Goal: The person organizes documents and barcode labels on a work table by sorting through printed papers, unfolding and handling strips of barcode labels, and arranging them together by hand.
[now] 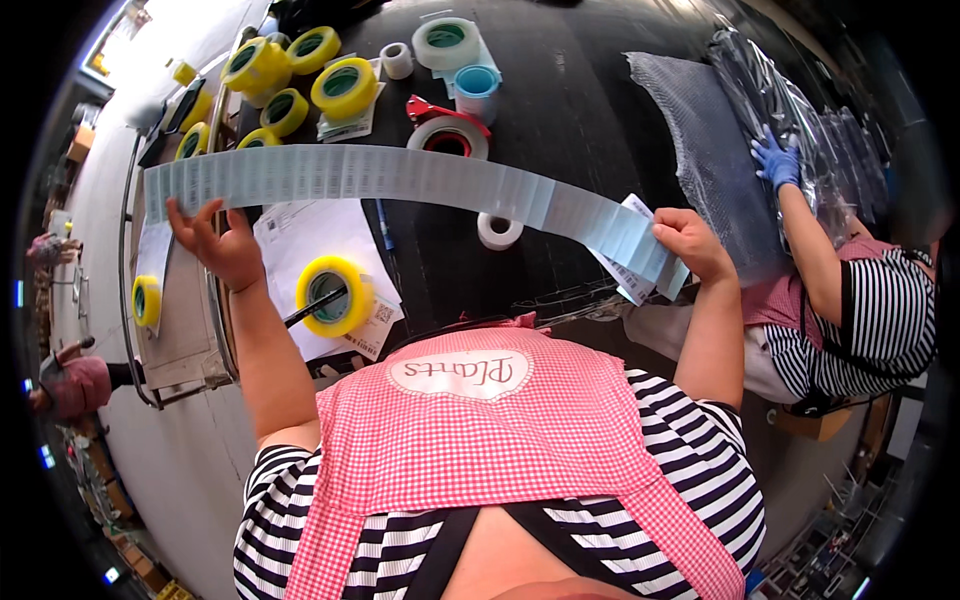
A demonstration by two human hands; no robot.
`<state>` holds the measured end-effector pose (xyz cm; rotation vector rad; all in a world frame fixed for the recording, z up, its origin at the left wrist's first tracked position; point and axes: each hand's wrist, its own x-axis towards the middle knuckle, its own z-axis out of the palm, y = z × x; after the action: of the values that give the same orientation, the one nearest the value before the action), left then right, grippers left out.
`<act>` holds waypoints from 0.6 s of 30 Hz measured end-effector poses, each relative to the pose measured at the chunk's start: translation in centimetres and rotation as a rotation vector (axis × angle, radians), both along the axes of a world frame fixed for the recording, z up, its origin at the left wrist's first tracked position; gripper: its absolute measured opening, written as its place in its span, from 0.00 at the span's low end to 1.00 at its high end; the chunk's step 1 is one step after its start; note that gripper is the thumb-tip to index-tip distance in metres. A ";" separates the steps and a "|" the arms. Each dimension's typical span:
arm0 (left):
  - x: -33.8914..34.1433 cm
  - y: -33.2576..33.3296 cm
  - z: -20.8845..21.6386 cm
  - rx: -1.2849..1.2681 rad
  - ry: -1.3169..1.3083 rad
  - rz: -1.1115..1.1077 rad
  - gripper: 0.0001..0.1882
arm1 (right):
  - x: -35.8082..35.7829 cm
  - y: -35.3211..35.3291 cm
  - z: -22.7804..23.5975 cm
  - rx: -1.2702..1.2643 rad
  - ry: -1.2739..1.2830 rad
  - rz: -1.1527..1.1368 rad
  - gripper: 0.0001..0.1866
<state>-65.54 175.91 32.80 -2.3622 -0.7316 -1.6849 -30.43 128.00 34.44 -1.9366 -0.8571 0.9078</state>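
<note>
I see a long, glossy, pale-blue label strip (350, 172) arching from upper left, left hand (222, 246) half-curled there, grip unclear, rightward into the clenched right hand (694, 243).

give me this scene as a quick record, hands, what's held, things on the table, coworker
item: long pale label strip, over black table
left hand: at the strip's left end, grip unclear
right hand: closed on the strip near its right end
far side: yellow tape rolls, red tape dispenser
near side: white papers, blue pen
co-worker: blue-gloved hand at clear plastic
</note>
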 end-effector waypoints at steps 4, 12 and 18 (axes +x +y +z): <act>-0.4 0.8 0.2 0.014 -0.006 0.073 0.14 | 0.1 -0.6 -0.3 0.007 -0.030 -0.001 0.11; -2.0 3.0 0.5 -0.012 0.301 0.254 0.18 | -0.5 1.5 0.6 -0.006 -0.024 0.067 0.10; 7.1 -5.6 4.8 -0.563 0.914 0.048 0.22 | -0.7 5.2 1.7 -0.046 -0.020 0.180 0.10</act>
<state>-58.39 170.32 37.57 -2.9914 -1.1056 -0.2326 -31.08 133.19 36.14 -1.9338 -1.0434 1.0221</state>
